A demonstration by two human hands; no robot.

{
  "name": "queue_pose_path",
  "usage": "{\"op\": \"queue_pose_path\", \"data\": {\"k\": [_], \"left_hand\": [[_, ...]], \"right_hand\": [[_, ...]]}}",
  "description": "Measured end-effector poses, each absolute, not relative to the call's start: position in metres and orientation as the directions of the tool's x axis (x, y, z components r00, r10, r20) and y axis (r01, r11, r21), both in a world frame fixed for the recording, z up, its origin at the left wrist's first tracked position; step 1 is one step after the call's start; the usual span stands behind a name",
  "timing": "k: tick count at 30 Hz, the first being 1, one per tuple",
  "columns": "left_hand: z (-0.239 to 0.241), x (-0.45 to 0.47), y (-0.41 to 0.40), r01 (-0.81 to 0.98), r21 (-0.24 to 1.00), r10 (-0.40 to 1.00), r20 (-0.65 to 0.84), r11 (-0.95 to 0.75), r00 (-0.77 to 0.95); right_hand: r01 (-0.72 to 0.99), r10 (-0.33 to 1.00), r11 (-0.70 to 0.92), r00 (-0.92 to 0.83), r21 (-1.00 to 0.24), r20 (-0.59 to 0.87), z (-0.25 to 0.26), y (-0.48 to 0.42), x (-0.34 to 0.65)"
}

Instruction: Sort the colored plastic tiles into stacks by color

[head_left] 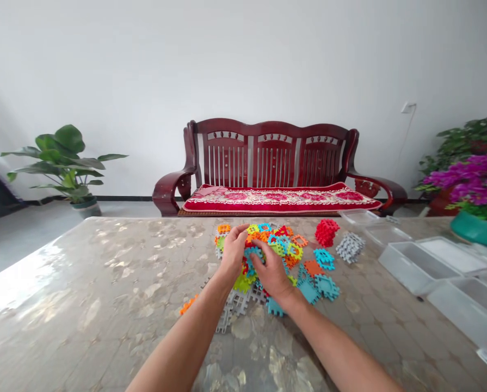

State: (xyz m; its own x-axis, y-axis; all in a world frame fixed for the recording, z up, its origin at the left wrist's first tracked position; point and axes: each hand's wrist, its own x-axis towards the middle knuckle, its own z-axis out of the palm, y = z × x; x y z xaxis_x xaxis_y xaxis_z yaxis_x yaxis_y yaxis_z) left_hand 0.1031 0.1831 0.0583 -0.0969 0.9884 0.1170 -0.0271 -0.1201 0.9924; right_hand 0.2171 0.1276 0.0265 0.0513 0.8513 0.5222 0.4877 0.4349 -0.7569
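This is a home living room (wooden settee (pixel 276 158), potted plant (pixel 66 156)).

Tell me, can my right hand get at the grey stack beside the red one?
Probably yes. Only low pieces, such as the blue stack, seem to lie between the right hand and the grey stack, whose near side looks open.

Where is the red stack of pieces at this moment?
In the head view, the red stack is on the table, right of the colourful pile and just left of the grey stack.
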Motion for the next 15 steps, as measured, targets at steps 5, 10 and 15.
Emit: {"op": "queue_pose_path", "data": {"k": [5, 10, 15], "left_hand": [[0.06, 0.096, 0.191, 0.186, 0.946, 0.963, 0.268, -0.266, 0.013], [0.038, 0.033, 0.201, 0.531, 0.788, 0.938, 0.345, -0.311, 0.038], [0.009, -0.023, 0.205, 0.761, 0.62, 0.96, 0.279, -0.191, 0.014]], "right_hand": [[0.642, 0.868, 0.364, 0.029, -0.675, 0.496, 0.035, 0.141, 0.251], [0.822, 0.846, 0.232, 0.093, -0.519, 0.525, 0.027, 0.142, 0.31], [0.917, 0.869, 0.096, 0.112, -0.386, 0.483, 0.009, 0.135, 0.362]]}}
